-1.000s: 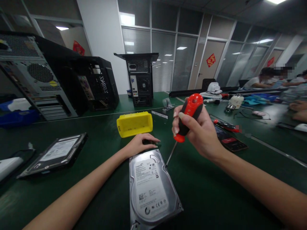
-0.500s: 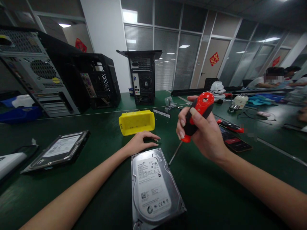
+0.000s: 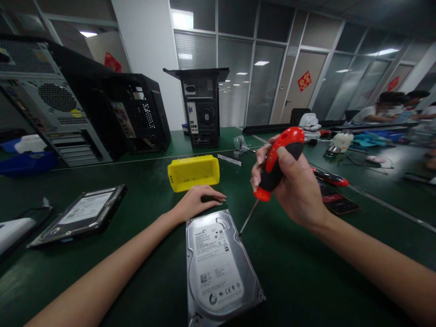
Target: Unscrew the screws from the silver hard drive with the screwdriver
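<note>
A silver hard drive (image 3: 218, 268) lies label up on the green table in front of me. My right hand (image 3: 289, 181) is closed around the red and black handle of a screwdriver (image 3: 269, 175). The screwdriver slants down to the left, its tip at the drive's right edge near the far corner. Beyond the drive's far left corner, my left hand (image 3: 197, 200) rests on the table, fingers loosely stretched to the right and nothing visible in them. Just behind that hand stands a yellow plastic bin (image 3: 194, 174) with small dark bits inside.
Another hard drive (image 3: 85, 211) lies to the left. Computer cases (image 3: 204, 109) stand along the back. At right are a second red and black screwdriver (image 3: 330, 177), a dark flat box (image 3: 339, 200) and a bottle (image 3: 342, 141). Other people (image 3: 378, 111) sit far right.
The screwdriver handle has turned in my right hand, with its tip still at the drive's right edge. My left hand's fingers have drawn slightly closer together; the drive stays in place.
</note>
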The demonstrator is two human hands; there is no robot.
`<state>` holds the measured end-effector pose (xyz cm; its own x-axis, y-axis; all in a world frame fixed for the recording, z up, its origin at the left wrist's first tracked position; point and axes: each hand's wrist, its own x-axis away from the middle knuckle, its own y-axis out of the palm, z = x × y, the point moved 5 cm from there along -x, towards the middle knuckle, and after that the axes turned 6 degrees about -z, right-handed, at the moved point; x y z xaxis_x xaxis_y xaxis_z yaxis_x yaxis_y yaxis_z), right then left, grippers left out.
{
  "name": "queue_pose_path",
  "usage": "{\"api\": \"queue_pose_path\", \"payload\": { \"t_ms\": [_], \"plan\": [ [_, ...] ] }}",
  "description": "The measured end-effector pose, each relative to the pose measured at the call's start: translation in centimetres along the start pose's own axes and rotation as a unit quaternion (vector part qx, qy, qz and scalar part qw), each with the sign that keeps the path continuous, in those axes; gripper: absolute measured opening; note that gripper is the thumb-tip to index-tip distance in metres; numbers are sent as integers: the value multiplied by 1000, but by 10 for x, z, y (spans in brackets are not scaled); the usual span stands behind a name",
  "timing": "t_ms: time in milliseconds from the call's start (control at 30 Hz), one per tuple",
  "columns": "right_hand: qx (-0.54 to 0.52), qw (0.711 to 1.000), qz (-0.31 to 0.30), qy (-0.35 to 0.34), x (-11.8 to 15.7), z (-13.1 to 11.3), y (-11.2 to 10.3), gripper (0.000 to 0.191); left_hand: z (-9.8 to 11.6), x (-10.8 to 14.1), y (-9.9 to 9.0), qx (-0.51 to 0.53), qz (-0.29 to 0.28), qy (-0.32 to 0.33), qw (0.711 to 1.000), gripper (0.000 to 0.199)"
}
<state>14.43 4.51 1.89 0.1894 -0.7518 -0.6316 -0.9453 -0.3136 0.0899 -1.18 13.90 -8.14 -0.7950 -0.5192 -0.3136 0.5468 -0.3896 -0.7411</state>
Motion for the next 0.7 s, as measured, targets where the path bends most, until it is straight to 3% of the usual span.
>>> {"api": "queue_pose_path", "payload": {
  "t_ms": [333,700],
  "plan": [
    [4,1000,-10,-1,0,2,0,25,2,-1,0,-127,1,2,992,17],
    [6,1000,-3,18,0,3,0,29,1,-2,1,-39,-5,-8,999,20]
  ]
}}
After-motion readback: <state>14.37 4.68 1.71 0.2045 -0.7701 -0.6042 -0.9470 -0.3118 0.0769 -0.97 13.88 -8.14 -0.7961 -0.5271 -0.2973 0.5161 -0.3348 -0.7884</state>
